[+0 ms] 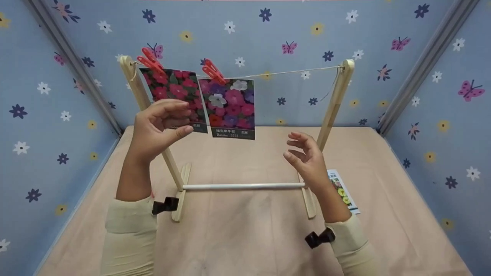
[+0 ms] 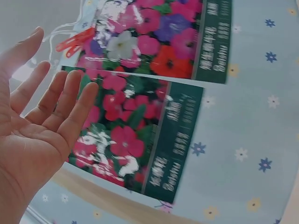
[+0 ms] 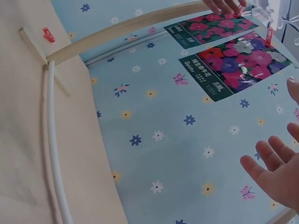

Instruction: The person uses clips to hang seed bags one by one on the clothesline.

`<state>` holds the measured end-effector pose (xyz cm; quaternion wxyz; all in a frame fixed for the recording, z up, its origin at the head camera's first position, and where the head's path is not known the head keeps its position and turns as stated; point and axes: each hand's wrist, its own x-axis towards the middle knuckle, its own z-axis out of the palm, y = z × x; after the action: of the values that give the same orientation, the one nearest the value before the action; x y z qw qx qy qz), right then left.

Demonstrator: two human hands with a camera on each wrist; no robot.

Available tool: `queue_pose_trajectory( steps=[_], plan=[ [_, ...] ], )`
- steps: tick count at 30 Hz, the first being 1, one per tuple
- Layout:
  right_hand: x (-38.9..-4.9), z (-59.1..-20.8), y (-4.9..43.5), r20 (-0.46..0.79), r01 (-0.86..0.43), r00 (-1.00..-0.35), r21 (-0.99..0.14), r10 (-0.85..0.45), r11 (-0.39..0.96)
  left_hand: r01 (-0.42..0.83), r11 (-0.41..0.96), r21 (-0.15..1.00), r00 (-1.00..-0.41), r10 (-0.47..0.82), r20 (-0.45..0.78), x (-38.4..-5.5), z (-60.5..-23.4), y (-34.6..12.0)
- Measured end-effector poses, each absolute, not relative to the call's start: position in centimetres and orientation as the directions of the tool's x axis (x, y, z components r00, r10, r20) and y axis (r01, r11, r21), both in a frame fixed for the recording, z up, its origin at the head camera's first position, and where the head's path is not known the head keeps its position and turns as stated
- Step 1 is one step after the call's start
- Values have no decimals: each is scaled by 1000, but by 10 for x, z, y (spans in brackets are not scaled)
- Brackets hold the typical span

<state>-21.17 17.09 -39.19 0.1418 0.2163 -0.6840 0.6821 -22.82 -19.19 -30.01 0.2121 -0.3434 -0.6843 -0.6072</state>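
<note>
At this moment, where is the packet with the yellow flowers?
In the head view, the packet lies on the beige surface at the right, partly hidden behind the right forearm, just outside the wooden rack's right foot.

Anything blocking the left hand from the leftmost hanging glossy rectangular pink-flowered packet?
Nothing visible stands between the left hand and that packet; the red plastic clothespin at its top edge sits above the hand.

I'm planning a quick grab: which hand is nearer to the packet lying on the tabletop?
Right. The right hand is raised nearby, above and left of the packet in the head view. The left hand is farther off, near the left hanging packet.
</note>
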Motion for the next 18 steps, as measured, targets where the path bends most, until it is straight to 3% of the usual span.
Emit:
queue_pose_trajectory(
  steps=[6, 18],
  plan=[
    [-202, -398, 183, 468, -477, -870, -879, -158, 23, 698, 76, 712, -709, 218, 671, -222, -319, -198],
    [-185, -421, 209, 466, -469, -883, -882, -60, 46, 623, 128, 772, -782, 134, 609, -209, -366, -210]
  ],
)
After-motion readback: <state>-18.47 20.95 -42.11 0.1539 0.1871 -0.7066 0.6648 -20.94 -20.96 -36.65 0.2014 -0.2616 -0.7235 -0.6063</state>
